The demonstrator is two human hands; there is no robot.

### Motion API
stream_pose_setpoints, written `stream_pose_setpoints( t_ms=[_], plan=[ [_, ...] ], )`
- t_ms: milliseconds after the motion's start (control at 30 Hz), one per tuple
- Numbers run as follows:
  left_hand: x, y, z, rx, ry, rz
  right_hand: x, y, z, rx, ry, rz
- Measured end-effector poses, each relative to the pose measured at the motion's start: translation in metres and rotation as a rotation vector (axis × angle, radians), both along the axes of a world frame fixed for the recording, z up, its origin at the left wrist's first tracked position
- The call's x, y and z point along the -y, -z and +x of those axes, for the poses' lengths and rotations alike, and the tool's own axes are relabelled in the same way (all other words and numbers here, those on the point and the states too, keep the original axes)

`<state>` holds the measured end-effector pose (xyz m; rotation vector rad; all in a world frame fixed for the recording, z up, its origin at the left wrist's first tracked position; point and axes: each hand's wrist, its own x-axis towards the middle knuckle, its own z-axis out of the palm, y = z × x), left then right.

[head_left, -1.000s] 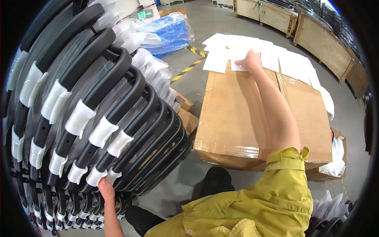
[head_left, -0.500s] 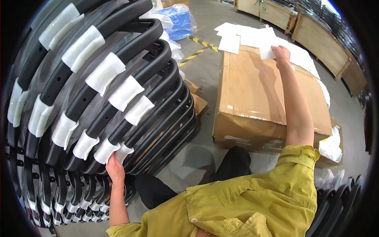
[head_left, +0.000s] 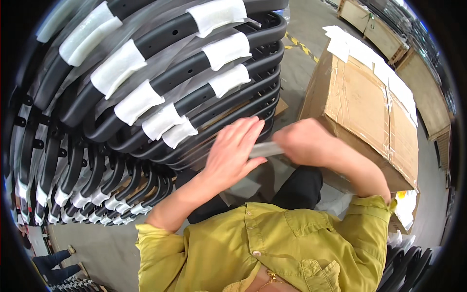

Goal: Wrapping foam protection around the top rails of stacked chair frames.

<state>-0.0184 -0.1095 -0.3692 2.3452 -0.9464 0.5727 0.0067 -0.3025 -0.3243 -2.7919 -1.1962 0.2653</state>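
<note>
In front of my body, my right hand [head_left: 304, 142] is closed in a fist, slightly blurred, on a narrow white foam sheet [head_left: 266, 149]. The sheet reaches left to my left hand [head_left: 233, 151], whose fingers are stretched out and thumb apart. Whether its palm touches the sheet's end is hidden. Beyond my left hand stands a row of bent black metal tube frames [head_left: 185, 68]. White foam wraps [head_left: 163, 120] sit around their bars, and clear film hangs between some of them.
A big brown carton [head_left: 357, 102] stands to the right, with white foam sheets [head_left: 377, 61] along its far side. Wooden crates [head_left: 423, 92] line the far right. More black frames [head_left: 406, 267] stand at lower right. A person's legs [head_left: 58, 265] show at lower left.
My right hand has come from the carton top to my front, carrying a white sheet. My left hand has left the wrapped bar and moved right toward it. The view has shifted.
</note>
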Motion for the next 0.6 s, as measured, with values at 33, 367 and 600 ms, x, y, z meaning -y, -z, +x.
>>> stream_pose_setpoints(
  t_ms=[33,367,600],
  plan=[
    [0.003,0.018,0.007,-0.095,0.022,0.001,-0.009,0.014,0.002,0.006,-0.077,-0.007],
    [0.015,0.120,0.043,-1.133,-0.160,-1.337,-0.011,0.175,0.029,-1.221,0.546,1.467],
    [-0.013,0.058,0.062,0.246,-0.430,-0.029,-0.017,0.217,0.064,-1.053,0.700,1.564]
  ],
)
